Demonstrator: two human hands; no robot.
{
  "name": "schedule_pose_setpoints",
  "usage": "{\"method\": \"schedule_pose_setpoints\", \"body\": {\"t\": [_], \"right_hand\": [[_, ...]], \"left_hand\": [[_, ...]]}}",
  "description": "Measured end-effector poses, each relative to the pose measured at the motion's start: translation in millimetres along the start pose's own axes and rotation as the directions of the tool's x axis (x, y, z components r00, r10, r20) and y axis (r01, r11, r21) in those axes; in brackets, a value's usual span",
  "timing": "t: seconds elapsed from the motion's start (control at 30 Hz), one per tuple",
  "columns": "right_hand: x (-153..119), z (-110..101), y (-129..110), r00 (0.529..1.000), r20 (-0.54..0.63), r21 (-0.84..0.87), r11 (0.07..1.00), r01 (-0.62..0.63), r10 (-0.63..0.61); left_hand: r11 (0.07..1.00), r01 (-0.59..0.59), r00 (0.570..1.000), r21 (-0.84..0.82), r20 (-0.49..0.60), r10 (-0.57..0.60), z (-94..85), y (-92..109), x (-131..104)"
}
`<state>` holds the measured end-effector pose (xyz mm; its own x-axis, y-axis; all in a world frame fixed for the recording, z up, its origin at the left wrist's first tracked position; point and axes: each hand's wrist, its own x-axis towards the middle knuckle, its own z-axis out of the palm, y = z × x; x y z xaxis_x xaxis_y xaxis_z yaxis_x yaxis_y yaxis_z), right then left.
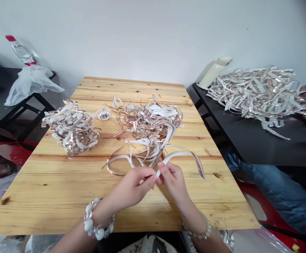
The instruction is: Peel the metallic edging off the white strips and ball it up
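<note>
Between my two hands is one strip point(178, 153), white on one face and shiny rose-gold on the other. My left hand point(139, 182) pinches its near end with closed fingers. Close beside it, my right hand point(171, 175) grips the same strip a little further along, and the free end curves off to the right and droops. Just beyond my hands lies a loose tangle of similar strips point(153, 121) on the wooden table point(95, 200). A rounded bunch of curled strips point(74, 130) sits to the left, with a small white roll point(103, 114) between the two heaps.
On the black table point(255, 144) at right is a large pile of strips point(258, 93) beside a cream cylinder point(216, 72). A bottle point(21, 51) and a white plastic bag point(31, 82) are on the dark left table. Someone's denim-clad leg point(279, 193) shows at right.
</note>
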<state>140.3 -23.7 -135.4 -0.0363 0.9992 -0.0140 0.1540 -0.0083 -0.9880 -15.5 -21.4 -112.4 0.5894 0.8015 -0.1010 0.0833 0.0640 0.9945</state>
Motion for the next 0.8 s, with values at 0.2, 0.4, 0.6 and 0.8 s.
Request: {"method": "schedule_pose_setpoints", "body": {"t": [0.2, 0.4, 0.6, 0.8], "right_hand": [[-0.4, -8.4, 2.7, 0.99, 0.002, -0.129, 0.982, 0.14, -0.141], [-2.5, -13.1, -1.9, 0.813, 0.341, -0.151, 0.826, 0.544, -0.473], [-2.1, -14.7, -2.4, 0.766, 0.372, -0.224, 0.75, 0.622, -0.524], [-3.3, -18.0, -0.2, 0.747, 0.364, -0.236, 0.721, 0.652, -0.556]], "left_hand": [[0.988, -0.104, 0.989, 0.112, -0.093, 0.115, -5.3, 6.8, -4.2], [0.993, -0.118, 0.993, -0.018, -0.025, 0.117, -4.6, 6.2, -3.0], [0.989, -0.099, 0.994, -0.113, -0.051, 0.093, 1.3, -1.2, -4.0], [0.989, -0.098, 0.995, -0.109, -0.046, 0.094, 8.3, -2.3, -3.4]]}}
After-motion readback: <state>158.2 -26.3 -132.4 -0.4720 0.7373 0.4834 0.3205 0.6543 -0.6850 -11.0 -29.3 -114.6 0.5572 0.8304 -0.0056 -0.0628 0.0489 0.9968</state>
